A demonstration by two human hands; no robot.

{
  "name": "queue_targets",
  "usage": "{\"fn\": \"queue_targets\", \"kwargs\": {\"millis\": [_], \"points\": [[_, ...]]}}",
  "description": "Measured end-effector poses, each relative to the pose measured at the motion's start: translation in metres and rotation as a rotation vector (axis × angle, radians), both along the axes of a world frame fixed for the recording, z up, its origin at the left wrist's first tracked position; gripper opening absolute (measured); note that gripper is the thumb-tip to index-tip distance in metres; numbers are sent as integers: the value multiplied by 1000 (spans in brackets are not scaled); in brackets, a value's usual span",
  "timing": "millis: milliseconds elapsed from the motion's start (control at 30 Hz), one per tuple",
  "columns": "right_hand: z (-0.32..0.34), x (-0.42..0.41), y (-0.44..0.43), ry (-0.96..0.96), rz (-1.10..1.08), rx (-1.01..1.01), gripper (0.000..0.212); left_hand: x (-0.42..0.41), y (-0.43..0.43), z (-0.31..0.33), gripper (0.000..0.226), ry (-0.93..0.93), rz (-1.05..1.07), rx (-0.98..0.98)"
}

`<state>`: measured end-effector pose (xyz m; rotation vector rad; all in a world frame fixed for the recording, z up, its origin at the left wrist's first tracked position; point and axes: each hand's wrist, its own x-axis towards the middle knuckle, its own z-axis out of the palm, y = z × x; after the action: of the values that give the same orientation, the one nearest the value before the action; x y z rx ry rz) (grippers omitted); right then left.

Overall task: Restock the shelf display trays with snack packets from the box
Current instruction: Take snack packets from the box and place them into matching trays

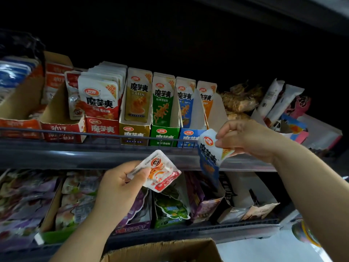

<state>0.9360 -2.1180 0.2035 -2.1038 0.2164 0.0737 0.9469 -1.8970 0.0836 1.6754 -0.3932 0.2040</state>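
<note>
My left hand (120,184) pinches a small white-and-red snack packet (160,172) in front of the upper shelf's edge. My right hand (245,138) pinches a white-and-blue snack packet (209,154) by its top, just in front of the blue display tray (188,137). That tray holds a few blue packets. To its left stand the green tray (164,135), the yellow tray (134,133) and the well-filled red tray (102,127). The cardboard box (162,250) shows its open flaps at the bottom edge.
A dark rail (56,132) runs along the upper shelf's front. Orange-and-white cartons (56,127) stand at the left, bagged snacks (239,99) and white wrappers at the right. The lower shelf (188,233) holds purple and green snack boxes.
</note>
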Motion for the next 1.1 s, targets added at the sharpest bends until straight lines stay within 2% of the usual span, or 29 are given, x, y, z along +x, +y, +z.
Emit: {"fn": "queue_targets", "kwargs": {"millis": [100, 200, 400, 467, 567, 633, 767, 867, 1100], "points": [[7, 0, -5, -34, 33, -143, 21, 2, 0, 0, 32, 5, 12, -11], [15, 4, -6, -59, 55, -196, 31, 7, -1, -2, 21, 21, 22, -23], [32, 19, -2, -273, 1, -507, 14, 15, -9, -4, 23, 51, 39, -58], [38, 27, -3, -343, -18, -526, 18, 17, -12, -4, 21, 56, 58, -47], [51, 42, -8, -459, -107, -499, 13, 22, -15, -2, 19, 62, 82, -27], [60, 54, -12, -542, -153, -527, 20, 26, -15, -1, 21, 57, 92, -17], [71, 82, -16, -677, -208, -619, 22, 34, -15, 0, 17, 59, 120, -11], [69, 104, -17, -708, -259, -708, 22, 35, -16, -2, 17, 73, 99, 1], [63, 133, -16, -707, -255, -682, 25, 36, -16, -6, 22, 91, 43, 33]]}}
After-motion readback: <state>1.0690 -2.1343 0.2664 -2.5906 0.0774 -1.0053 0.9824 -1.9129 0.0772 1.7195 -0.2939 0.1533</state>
